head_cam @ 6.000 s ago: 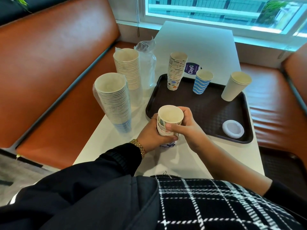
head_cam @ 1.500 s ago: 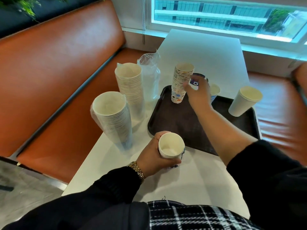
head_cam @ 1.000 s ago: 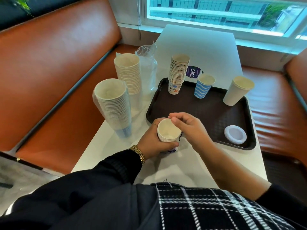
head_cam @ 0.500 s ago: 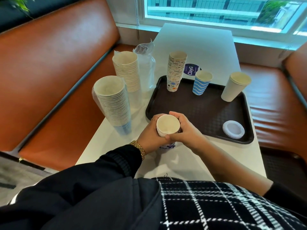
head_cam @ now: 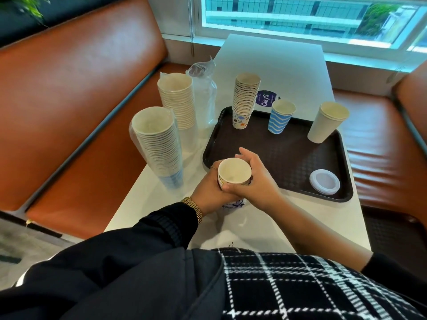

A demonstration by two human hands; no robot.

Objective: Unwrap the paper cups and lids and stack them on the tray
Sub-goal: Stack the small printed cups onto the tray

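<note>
Both hands, left hand (head_cam: pixel 209 188) and right hand (head_cam: pixel 256 181), have a grip on the small cup stack (head_cam: pixel 233 175) at the tray's (head_cam: pixel 332 146) 7 o'clock. If nested cups stick, yanking one could scatter the rest across the tabletop (head_cam: pixel 272 58).

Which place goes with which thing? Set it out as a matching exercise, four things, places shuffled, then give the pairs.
Things:
1. white lid
2. blue striped cup
3. printed cup stack
4. small cup stack

Places:
A. held in both hands, off the tray
B. tray's far left corner
C. tray's near right corner
D. tray's far edge, between two other cups

Pairs: 1-C, 2-D, 3-B, 4-A
</note>
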